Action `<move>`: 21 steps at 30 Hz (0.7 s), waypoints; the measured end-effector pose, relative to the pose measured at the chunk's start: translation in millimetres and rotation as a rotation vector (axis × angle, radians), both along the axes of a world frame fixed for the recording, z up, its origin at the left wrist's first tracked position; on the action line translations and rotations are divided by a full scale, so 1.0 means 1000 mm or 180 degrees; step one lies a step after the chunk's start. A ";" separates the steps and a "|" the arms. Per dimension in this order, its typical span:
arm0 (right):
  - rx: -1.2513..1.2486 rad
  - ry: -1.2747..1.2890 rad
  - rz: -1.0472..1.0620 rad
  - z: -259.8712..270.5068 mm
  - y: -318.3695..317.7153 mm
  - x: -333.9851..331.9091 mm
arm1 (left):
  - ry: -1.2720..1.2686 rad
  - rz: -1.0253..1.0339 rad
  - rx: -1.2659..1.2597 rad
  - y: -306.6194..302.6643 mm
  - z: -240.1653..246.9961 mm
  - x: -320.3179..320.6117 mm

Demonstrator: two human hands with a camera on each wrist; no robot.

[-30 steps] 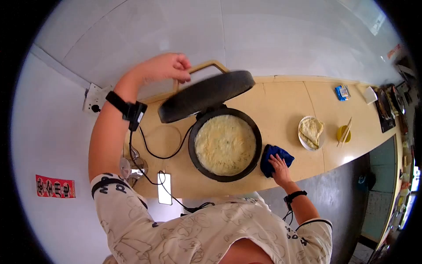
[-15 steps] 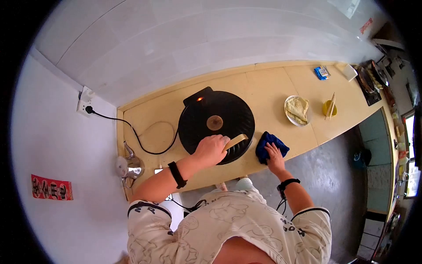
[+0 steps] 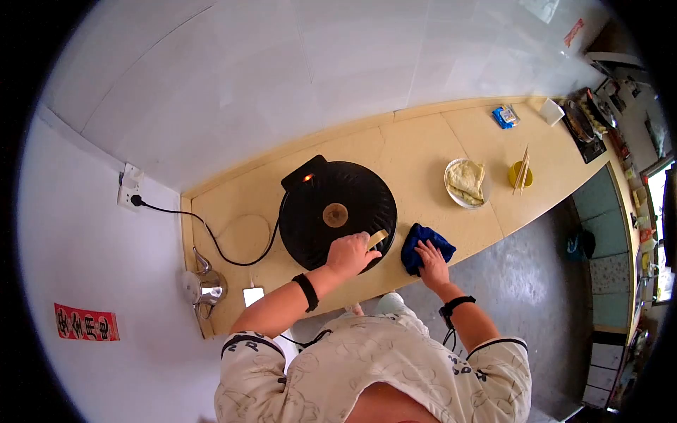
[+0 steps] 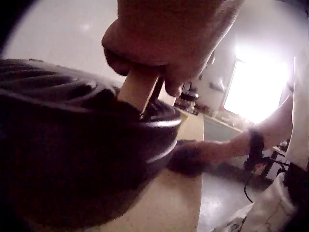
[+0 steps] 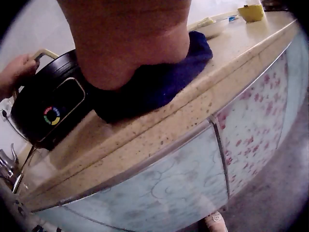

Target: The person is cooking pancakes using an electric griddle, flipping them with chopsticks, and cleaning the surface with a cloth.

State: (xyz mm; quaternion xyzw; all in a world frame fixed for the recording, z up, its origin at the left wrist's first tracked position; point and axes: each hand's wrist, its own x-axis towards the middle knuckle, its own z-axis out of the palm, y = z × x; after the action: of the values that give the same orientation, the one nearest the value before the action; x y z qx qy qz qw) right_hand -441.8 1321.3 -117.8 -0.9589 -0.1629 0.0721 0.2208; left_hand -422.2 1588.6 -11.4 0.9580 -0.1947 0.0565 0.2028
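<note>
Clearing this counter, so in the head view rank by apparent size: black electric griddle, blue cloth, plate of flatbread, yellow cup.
1. Black electric griddle, largest.
2. Blue cloth and plate of flatbread look about alike; the right hand hides part of the cloth.
3. Yellow cup, smallest.

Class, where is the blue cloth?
Head view: the blue cloth lies at the front edge of the counter, right of the black griddle, under the right hand.

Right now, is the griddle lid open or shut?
Shut: the black lid lies flat and level, nothing inside showing; the left hand grips its wooden handle.
</note>
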 end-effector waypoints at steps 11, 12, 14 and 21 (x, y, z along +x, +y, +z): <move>-0.0043 0.0110 0.0175 0.009 -0.001 0.006 | 0.0081 0.0123 -0.0667 -0.060 -0.011 0.065; -0.0062 0.0114 0.0223 0.007 -0.002 0.007 | 0.0173 0.0236 -0.0633 -0.065 -0.008 0.072; -0.0061 0.0133 0.0309 0.010 -0.003 0.009 | 0.0142 0.0400 -0.0684 -0.076 -0.013 0.090; -0.0254 0.0075 0.0450 0.005 0.012 0.004 | 0.0234 0.1129 -0.0719 -0.106 0.001 0.149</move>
State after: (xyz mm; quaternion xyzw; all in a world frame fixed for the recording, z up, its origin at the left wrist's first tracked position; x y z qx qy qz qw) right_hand -438.1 1332.8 -113.2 -0.9521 -0.2245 0.1052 0.1787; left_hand -272.8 1483.1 -10.6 0.9499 -0.0079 0.0779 0.3027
